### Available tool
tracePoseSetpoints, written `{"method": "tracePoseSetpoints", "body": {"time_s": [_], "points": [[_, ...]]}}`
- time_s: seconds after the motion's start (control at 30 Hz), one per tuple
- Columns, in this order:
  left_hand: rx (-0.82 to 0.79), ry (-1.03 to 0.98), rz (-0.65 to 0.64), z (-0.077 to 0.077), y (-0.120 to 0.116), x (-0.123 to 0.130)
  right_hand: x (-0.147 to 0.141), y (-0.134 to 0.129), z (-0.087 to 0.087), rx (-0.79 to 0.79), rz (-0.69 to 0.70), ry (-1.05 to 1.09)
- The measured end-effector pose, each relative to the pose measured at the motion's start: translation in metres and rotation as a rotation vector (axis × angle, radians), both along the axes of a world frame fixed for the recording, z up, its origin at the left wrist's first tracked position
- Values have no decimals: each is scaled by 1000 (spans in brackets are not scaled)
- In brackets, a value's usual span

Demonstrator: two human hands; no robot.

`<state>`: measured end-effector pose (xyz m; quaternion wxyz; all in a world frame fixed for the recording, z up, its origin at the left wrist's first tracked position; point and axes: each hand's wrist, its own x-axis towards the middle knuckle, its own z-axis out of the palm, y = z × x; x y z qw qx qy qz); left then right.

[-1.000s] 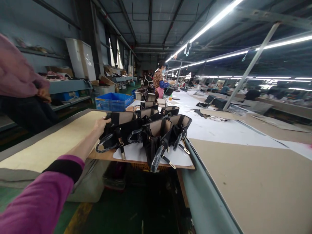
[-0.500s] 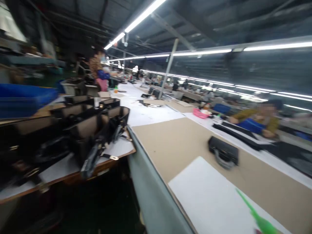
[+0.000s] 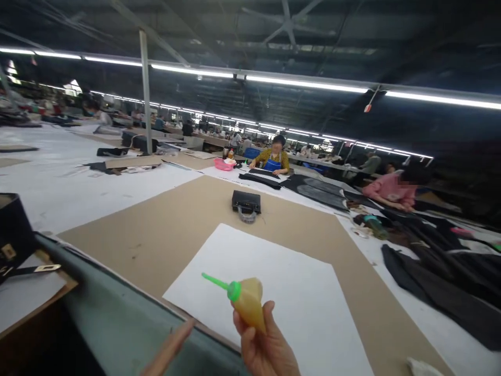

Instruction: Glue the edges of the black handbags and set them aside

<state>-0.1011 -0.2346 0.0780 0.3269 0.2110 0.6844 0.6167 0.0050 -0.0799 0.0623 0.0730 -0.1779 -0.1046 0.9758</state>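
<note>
A squeeze bottle (image 3: 250,308) of yellowish liquid, with a green cap and long green nozzle, is gripped in my right hand (image 3: 268,344) at the bottom centre. It is tilted, its nozzle toward the upper left, above a white sheet (image 3: 297,277). My left hand (image 3: 172,347) shows at the bottom edge, left of the bottle, fingers stretched out and holding nothing. Beyond the sheet, a small black handbag (image 3: 246,201) with a wrapped handle lies on the brown board (image 3: 164,224).
Part of a black bag (image 3: 13,230) stands on a board at the left. A person in a blue apron (image 3: 271,162) and another in pink (image 3: 391,190) work across the table. Black material (image 3: 438,292) lies at the right; a post (image 3: 145,94) rises at the back.
The view has swung right, leaving most of the black bags out of frame. The bottle, earlier only partly in the lower right corner, is now fully visible with my right hand; my left hand has appeared.
</note>
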Motion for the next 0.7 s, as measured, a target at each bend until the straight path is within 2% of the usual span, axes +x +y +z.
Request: {"method": "tracePoseSetpoints", "body": {"time_s": [0.13,0.23,0.33,0.43,0.6,0.7], "points": [[114,-172,-277,-3,37,25,14,-8,-6,9,21,54],[187,-309,-413,0,65,36,18,-14,-7,71,-123,81],[264,-280,-388,2,80,39,17,-13,-5,222,-265,59],[285,-200,-304,-3,84,37,17,-5,-4,374,-289,0],[265,-129,-241,-18,81,33,25,12,1,546,-155,-50],[293,-215,-285,-22,80,35,32,18,8,589,-81,-107]]}}
